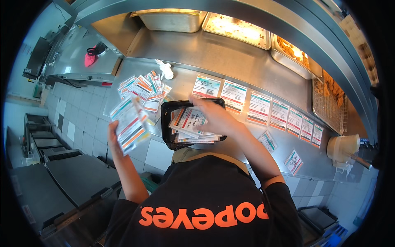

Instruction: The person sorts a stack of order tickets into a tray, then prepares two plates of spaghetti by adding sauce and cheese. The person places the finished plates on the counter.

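Observation:
My left hand grips a stack of printed cards in clear sleeves, held up left of a black plastic tray. Inside the tray lies a loose pile of similar cards, the top one bearing handwriting. Over that pile my right hand reaches in with thumb and fingers apart; whether a fingertip touches the top card is unclear. Beyond the left hand, more cards lie overlapping on the steel counter. A row of cards runs along the counter to the right.
Two single cards lie near the counter's front edge. A crumpled white wipe sits at the back left. Metal pans of fried food stand under a heated shelf. At far right is a beige tub with a handled tool.

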Demonstrator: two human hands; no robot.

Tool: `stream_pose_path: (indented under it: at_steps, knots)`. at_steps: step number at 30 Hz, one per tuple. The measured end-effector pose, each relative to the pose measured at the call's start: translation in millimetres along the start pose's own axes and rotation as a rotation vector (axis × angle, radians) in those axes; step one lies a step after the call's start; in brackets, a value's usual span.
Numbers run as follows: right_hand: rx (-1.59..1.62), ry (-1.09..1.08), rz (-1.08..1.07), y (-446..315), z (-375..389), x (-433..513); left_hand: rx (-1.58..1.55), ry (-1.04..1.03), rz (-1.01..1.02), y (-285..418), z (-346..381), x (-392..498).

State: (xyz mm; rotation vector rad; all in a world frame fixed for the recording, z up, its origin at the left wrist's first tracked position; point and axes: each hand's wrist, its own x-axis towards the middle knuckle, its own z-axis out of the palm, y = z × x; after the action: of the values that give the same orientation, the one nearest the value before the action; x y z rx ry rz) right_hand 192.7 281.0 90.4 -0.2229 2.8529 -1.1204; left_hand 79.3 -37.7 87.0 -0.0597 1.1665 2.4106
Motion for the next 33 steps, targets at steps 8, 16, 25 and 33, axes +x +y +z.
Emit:
stream_pose_path:
  at_steps: [8, 16, 25, 33]
  knots:
    - [-0.149, -0.384, 0.105, 15.7, 22.5, -13.9, 0.344, 0.002, 0.385, 8.9, 5.3, -6.5]
    - [-0.18, 0.356, -0.006, 17.0, -9.5, -14.1, 0.609, 0.072, 0.409, 6.0, 39.2, -9.2]
    - [0.883, 0.428, 0.079, 11.1, -27.3, -17.0, 0.812, 0.093, 0.445, -2.6, 50.2, -9.9]
    - [1.071, 0.488, 0.054, 5.5, -35.1, -19.5, 0.881, -0.125, 0.222, -6.6, 45.4, -4.8]
